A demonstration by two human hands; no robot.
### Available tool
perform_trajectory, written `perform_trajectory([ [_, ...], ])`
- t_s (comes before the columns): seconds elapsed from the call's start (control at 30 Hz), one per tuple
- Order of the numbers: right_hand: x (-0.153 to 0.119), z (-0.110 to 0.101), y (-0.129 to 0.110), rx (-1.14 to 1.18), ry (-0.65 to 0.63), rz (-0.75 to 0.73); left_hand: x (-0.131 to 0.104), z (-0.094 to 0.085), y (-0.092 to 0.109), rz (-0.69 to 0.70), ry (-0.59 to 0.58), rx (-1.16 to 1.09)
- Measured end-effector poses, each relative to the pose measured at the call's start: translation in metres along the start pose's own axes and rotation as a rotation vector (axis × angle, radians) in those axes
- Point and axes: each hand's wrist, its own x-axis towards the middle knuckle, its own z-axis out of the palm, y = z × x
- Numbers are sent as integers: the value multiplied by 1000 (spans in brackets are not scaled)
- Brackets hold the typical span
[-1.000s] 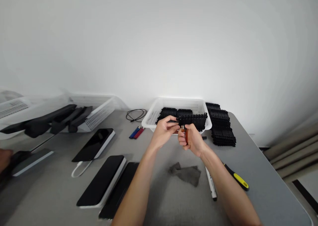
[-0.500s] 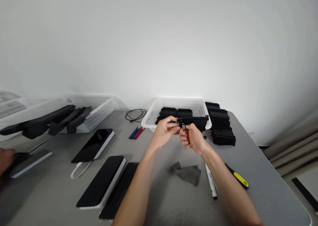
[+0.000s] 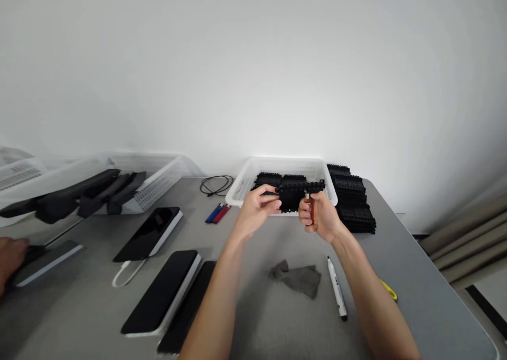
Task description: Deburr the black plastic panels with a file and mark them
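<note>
My left hand [image 3: 259, 208] pinches the left end of a black piece with bumpy edges [image 3: 293, 195], held up in front of a white basket [image 3: 237, 188]. My right hand [image 3: 320, 216] is wrapped round an orange lighter [image 3: 311, 210], its metal top just below the piece's upper edge. Whether a flame burns is too small to tell. More black pieces [image 3: 266, 178] lie in the basket, and several stacks of them [image 3: 354, 204] stand to its right.
A grey cloth [image 3: 301, 280], a white marker [image 3: 336, 289] and a yellow-black tool [image 3: 390, 290] lie nearer. Left are blue [image 3: 214, 212] and red lighters [image 3: 222, 213], a cable [image 3: 216, 185], a phone [image 3: 148, 233] and power bank [image 3: 161, 291]. Another person's hand [image 3: 11, 257] is far left.
My right hand has moved right with the orange lighter, along the black piece. The piece has turned, so more of its flat face shows, and my left hand has shifted slightly left.
</note>
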Motion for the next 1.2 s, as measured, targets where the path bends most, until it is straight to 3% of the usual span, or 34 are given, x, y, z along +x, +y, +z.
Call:
perform_trajectory([
  [0.5,-9,-16,-14,70,60,-47,0,-9,3,11,42,8],
  [0.77,0,-1,-1,-21,35,-8,0,-3,0,30,22,47],
  [0.97,8,13,15,-148,64,20,0,3,-4,90,-9,222],
  [1.2,10,12,21,-261,6,19,-1,5,-1,118,1,368],
])
